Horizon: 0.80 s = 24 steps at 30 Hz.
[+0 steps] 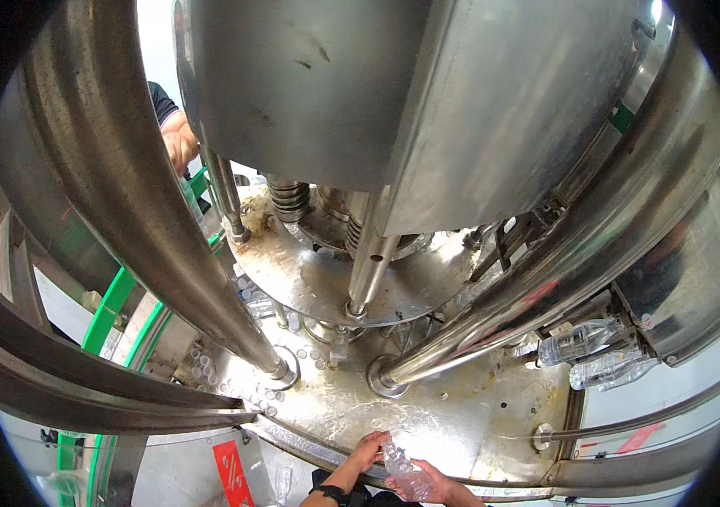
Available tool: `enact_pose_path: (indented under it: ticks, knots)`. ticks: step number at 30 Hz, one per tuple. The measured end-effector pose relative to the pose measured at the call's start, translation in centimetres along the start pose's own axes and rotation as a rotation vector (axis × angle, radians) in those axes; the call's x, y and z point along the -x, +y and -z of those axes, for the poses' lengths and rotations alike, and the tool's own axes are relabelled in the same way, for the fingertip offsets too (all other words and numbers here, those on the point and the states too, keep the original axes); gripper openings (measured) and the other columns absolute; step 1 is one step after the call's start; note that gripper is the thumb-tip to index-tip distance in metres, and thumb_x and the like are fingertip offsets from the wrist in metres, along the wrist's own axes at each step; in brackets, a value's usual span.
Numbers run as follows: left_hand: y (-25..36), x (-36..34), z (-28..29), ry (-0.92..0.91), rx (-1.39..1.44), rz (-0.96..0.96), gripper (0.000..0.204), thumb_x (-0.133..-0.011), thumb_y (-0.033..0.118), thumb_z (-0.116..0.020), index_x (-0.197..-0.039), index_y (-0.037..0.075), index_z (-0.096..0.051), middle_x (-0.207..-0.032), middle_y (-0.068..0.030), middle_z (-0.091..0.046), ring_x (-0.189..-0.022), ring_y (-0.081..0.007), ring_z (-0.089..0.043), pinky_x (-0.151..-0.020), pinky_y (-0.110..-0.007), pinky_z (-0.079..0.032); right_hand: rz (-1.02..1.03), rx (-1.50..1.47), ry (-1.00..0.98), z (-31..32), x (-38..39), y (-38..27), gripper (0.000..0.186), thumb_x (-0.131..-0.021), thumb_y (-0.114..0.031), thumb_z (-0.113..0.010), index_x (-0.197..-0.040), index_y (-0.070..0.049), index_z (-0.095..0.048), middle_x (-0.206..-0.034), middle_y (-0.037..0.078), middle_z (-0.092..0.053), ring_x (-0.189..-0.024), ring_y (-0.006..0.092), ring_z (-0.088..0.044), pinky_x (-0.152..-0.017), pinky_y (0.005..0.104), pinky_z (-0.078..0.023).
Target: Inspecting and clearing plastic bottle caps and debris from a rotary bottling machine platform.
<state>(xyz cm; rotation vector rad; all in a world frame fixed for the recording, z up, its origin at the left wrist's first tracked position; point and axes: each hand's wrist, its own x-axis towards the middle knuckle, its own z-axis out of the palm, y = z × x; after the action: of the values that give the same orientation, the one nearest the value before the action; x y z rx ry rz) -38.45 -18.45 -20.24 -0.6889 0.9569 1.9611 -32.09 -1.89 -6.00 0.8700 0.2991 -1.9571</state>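
Observation:
At the lower middle, a clear plastic bottle [397, 459] is held between my hands, just over the near rim of the machine's metal base. Its wall looks dented or crumpled. My left hand [368, 452] closes on one end of it, with a dark band on that wrist. Around the other end, my right hand [432, 485] has its fingers wrapped.
Thick steel posts [123, 186] rise on both sides of a large metal housing [495, 110]. Several whitish caps [201, 365] lie on the metal base [453, 422]. Clear bottles [579, 342] lie at right. Green rails [111, 311] and another person's hand [179, 142] are at left.

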Motion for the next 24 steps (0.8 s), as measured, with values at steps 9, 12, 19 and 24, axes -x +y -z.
enact_pose_path:
  ticks: [9, 12, 19, 24]
  knots:
    - [0.2, -0.6, 0.7, -0.027, 0.126, -0.037, 0.032, -0.087, 0.042, -0.061, -0.103, 0.014, -0.057, -0.082, 0.0047, -0.048, -0.075, -0.0074, -0.045, -0.066, -0.025, -0.044, 0.353, 1.164, -0.168, 7.1, -3.8, -1.9, 0.081, -0.081, -0.051, -0.059, -0.129, 0.011, -0.037, -0.105, 0.021, -0.058, -0.091, 0.0308, -0.061, -0.077, 0.0332, -0.051]
    - [1.4, 1.3, 0.6, -0.023, 0.163, -0.084, 0.029, -0.088, 0.042, -0.059, -0.099, 0.015, -0.056, -0.081, 0.0044, -0.047, -0.073, -0.0078, -0.046, -0.064, -0.024, -0.043, -0.212, -0.377, -0.147, -2.4, -0.6, -1.3, 0.094, -0.075, -0.043, -0.067, -0.136, 0.012, -0.024, -0.105, 0.014, -0.053, -0.094, 0.0245, -0.054, -0.082, 0.0327, -0.050]
    - [1.9, 1.1, 0.4, -0.181, 0.223, 0.019, 0.028, -0.091, 0.041, -0.056, -0.100, 0.014, -0.053, -0.083, 0.0023, -0.049, -0.073, -0.0089, -0.051, -0.067, -0.025, -0.047, -0.122, -0.611, -0.229, -0.9, -2.0, -1.7, 0.098, -0.069, -0.040, -0.072, -0.136, 0.012, -0.023, -0.107, 0.014, -0.051, -0.094, 0.0225, -0.054, -0.078, 0.0305, -0.052]
    - [1.6, 0.3, 2.4, -0.225, 0.179, 0.049, 0.028, -0.090, 0.037, -0.058, -0.101, 0.012, -0.052, -0.088, -0.0002, -0.054, -0.076, -0.0111, -0.054, -0.065, -0.027, -0.051, -0.122, -0.633, -0.228, -2.0, -1.8, -1.3, 0.098, -0.068, -0.039, -0.072, -0.135, 0.013, -0.023, -0.103, 0.012, -0.050, -0.089, 0.0205, -0.055, -0.074, 0.0287, -0.053]
